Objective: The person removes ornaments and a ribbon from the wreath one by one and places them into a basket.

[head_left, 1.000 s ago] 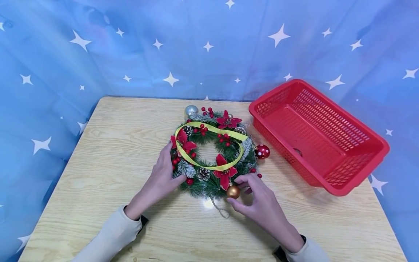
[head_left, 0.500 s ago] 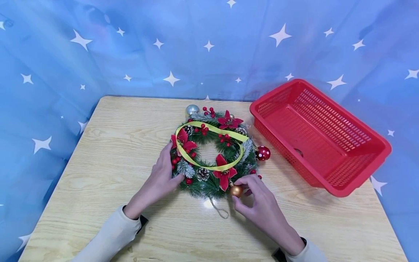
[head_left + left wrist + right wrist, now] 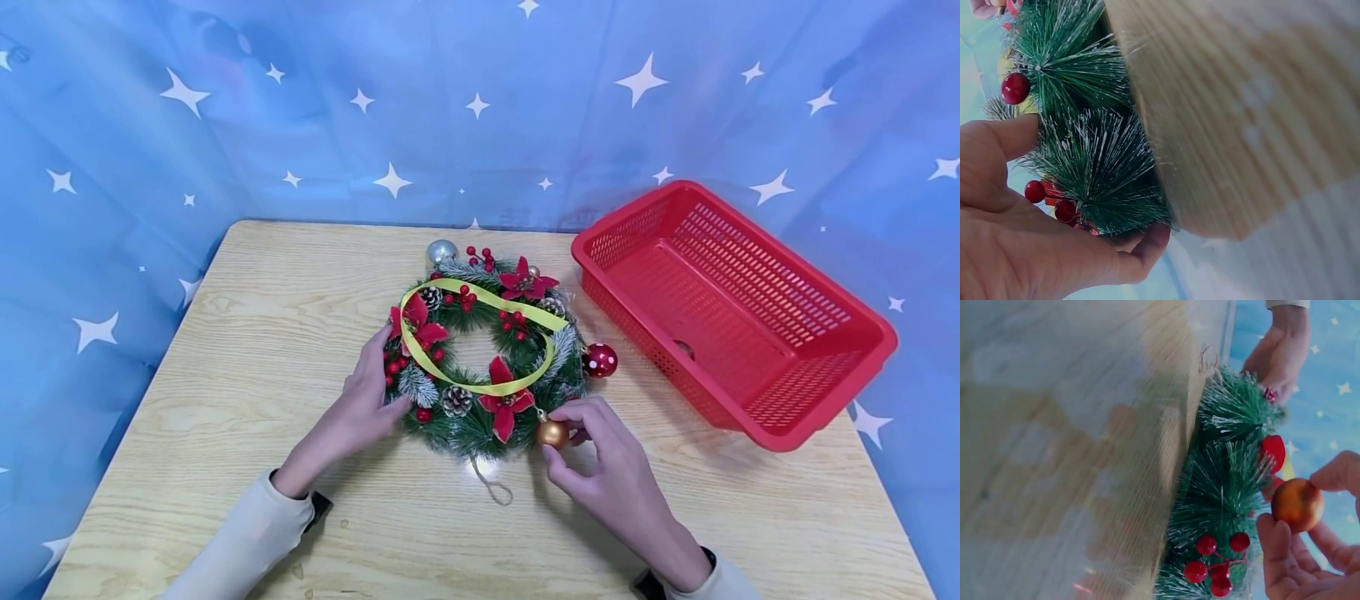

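Seems our wreath (image 3: 480,421) has turned a touch clockwise since a second ago, and the gold bauble (image 3: 551,434) has slid from about 5 o'clock on it to nearer half past four. Biggest stuff first: everything's on the wooden table (image 3: 225,375), with the red basket (image 3: 660,283) sitting off between the wreath's 2 and 3 o'clock. Our wreath lies flat mid-table, yellow ribbon (image 3: 480,388) looped loosely across its top, so we'd move gently or that'll shift. Our left hand (image 3: 363,396) grips the wreath's edge around 8 to 9 o'clock, thumb over the greenery; holding firm there should stop the ring spinning when we tug opposite. Our right hand (image 3: 603,442) has the gold bauble pinched between thumb and fingertips, just outside the rim, its cap pointing towards 11 o'clock. We can't tell how it's fastened, so we'd nudge it by the ball with light fingertips and not yank against the cap.
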The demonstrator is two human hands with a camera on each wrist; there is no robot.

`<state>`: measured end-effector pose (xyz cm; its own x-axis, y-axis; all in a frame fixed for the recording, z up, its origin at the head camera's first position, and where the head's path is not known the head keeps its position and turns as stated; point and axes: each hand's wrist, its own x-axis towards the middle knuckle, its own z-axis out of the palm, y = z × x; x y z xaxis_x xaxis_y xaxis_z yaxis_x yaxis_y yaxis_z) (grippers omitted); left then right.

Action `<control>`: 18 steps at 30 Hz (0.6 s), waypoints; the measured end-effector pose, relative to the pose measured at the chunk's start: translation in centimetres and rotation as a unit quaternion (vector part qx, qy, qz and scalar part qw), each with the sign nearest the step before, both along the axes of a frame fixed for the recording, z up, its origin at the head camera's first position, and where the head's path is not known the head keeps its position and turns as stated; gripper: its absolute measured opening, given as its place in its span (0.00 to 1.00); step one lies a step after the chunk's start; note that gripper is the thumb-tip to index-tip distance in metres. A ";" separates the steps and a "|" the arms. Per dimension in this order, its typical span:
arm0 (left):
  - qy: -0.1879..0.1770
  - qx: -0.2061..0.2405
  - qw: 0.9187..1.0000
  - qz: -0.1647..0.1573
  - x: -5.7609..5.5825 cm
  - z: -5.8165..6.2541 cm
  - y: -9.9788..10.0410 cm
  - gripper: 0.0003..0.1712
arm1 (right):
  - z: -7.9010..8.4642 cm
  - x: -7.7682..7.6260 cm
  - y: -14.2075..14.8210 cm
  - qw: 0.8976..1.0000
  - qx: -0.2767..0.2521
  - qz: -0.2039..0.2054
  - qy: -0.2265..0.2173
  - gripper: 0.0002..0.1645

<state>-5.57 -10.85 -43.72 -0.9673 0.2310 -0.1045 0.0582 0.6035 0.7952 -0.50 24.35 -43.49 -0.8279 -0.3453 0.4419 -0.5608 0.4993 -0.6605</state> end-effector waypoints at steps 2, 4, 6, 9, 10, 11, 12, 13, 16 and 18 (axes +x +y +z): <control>0.001 0.006 1.000 0.001 0.0 0.0 0.0 0.62 | 0.0 0.0 0.1 1.000 -0.002 -0.003 -0.001 0.23; 0.001 0.011 1.000 0.003 0.0 -0.1 0.0 0.62 | 0.0 0.0 0.2 1.000 -0.005 -0.005 -0.002 0.23; -0.001 0.013 1.000 0.006 0.0 -0.1 -0.1 0.63 | 0.0 -0.1 0.2 1.000 -0.010 -0.008 -0.002 0.22; -0.003 0.010 1.000 0.009 0.0 -0.2 -0.2 0.62 | -0.1 -0.1 0.2 1.000 -0.015 -0.013 0.001 0.23; -0.003 0.008 1.000 0.009 0.0 -0.2 -0.2 0.62 | -0.1 -0.1 0.2 1.000 -0.015 -0.016 0.003 0.23; -0.002 0.006 1.000 0.010 0.0 -0.2 -0.3 0.62 | -0.1 -0.1 0.2 1.000 -0.016 -0.018 0.003 0.23; -0.003 0.004 1.000 0.010 0.0 -0.2 -0.3 0.62 | -0.2 -0.1 0.2 1.000 -0.016 -0.020 0.004 0.23; -0.003 0.001 1.000 0.010 0.0 -0.2 -0.4 0.62 | -0.2 -0.2 0.2 1.000 -0.017 -0.022 0.003 0.23; -0.004 -0.006 1.000 0.009 -0.1 -0.1 -0.5 0.63 | -0.2 -0.3 0.2 0.999 -0.019 -0.029 0.001 0.23; -0.005 -0.011 1.000 0.008 -0.1 0.0 -0.5 0.63 | -0.2 -0.4 0.3 0.999 -0.023 -0.031 0.004 0.23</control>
<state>-5.70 -11.38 -43.76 -0.9697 0.2138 -0.1187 0.0415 0.6223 0.7817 -0.93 24.64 -43.71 -0.8434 -0.2727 0.4630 -0.5353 0.5017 -0.6795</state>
